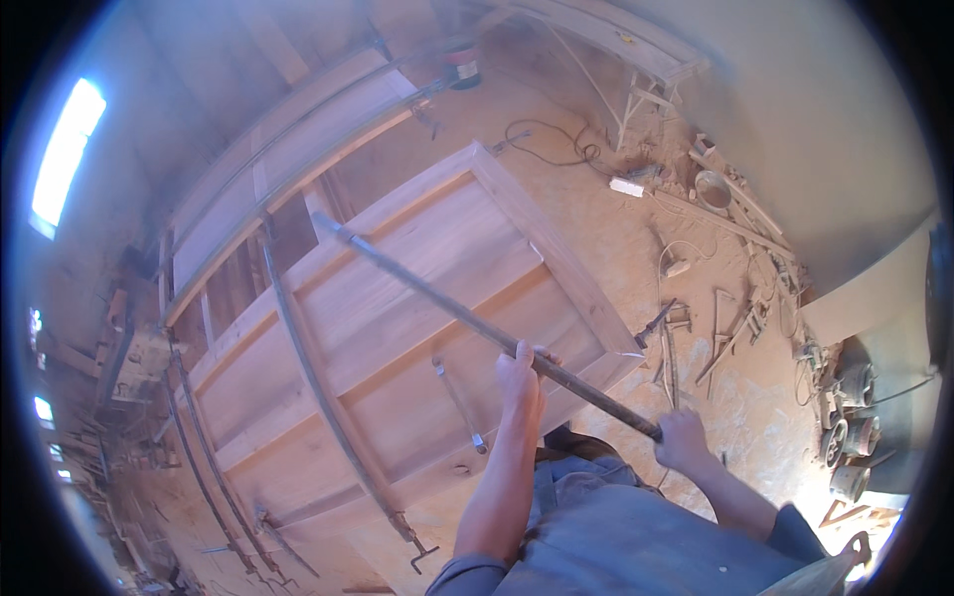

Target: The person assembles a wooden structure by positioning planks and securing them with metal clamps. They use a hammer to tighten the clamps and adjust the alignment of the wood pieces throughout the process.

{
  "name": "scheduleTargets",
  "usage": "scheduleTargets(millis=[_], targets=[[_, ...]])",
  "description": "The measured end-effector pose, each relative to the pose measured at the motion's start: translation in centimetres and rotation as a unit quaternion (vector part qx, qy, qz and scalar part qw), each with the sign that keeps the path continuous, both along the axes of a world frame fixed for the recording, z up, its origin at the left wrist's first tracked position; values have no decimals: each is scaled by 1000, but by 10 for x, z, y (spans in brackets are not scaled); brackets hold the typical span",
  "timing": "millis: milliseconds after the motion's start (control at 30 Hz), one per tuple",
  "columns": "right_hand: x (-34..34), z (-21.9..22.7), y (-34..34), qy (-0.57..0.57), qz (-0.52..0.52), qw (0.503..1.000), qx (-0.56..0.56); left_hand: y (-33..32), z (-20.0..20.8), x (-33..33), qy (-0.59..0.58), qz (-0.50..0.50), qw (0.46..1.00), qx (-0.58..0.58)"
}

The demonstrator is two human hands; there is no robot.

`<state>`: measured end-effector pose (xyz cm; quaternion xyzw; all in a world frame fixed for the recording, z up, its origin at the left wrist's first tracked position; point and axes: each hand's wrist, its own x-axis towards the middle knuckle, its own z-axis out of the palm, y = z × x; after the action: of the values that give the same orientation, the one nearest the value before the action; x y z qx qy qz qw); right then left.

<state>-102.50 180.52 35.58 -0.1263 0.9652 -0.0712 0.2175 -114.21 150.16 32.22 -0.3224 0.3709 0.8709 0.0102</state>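
Head view: my left hand [519, 375] and right hand [682, 439] each wrap their fingers tight around the near end of a long metal bar [477, 323], which slants across the wooden door panel [397, 328] toward its far left corner. I judge it heavy, stiff and best held two-handed. A wrench [459, 405] on the panel and what looks like a bar clamp [328, 397] crossing it sit in the way.

Left hand [519, 372]: grip closed around long metal bar [437, 290], mid-length.
Right hand [682, 438]: grip closed around bar's near end.
Wooden door panel [397, 328]: beneath bar.
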Motion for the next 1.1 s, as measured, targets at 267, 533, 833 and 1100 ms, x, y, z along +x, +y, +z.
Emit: scheduleTargets(millis=[267,533,833,1100], targets=[[43,-44,-28,-92,-299,929,-196,35,-63,-115,-32,-13,999,-36],[-75,-57,-66,-117,-281,934,-186,19,-95,-246,0,-79,993,-91],[-111,-91,-49,-78,-332,921,-189,15,-165,-262,36,-240,836,-491],[-105,-116,3,-80,-406,880,-231,59,-175,-249,-100,-321,854,-396]])
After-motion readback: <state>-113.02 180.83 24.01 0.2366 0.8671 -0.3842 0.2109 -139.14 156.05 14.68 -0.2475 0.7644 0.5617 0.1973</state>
